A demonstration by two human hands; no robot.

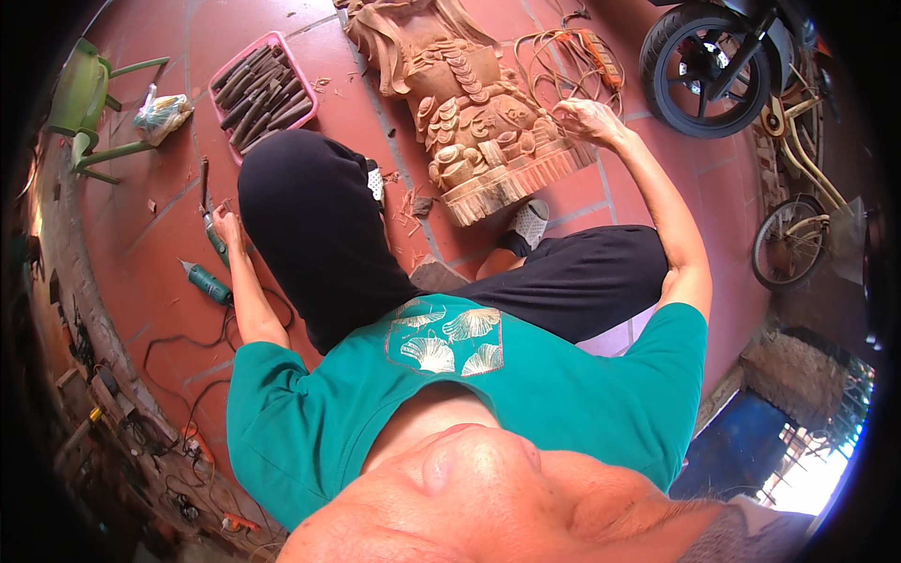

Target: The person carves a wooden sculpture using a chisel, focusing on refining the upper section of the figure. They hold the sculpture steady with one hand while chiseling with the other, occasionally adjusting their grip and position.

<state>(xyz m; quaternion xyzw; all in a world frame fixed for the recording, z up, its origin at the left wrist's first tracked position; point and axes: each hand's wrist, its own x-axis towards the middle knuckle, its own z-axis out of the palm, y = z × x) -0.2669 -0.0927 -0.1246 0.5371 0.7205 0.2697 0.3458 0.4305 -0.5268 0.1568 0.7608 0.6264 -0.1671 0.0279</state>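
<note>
A carved wooden relief (488, 122), with rows of coins and rounded ingot shapes, lies on the floor in front of me. At its right edge is my right hand (589, 122), fingers bent and closed against the wood. Beside my left knee, my left hand (227, 225) is closed at a green power tool (218, 246); its fingertips are small in view and partly hidden. A long dark shaft (205, 183) extends ahead of that tool. A second green power tool (206, 283), with a pointed nose and a cord, lies nearer to me.
A pink basket (313, 111) full of chisels stands beyond my left knee. Wood chips (409, 208) litter the tiles. An orange power strip (601, 61) with coiled cord lies right of the carving. Farther out are a green chair (83, 103), a plastic bag (161, 114) and a motorbike wheel (706, 70).
</note>
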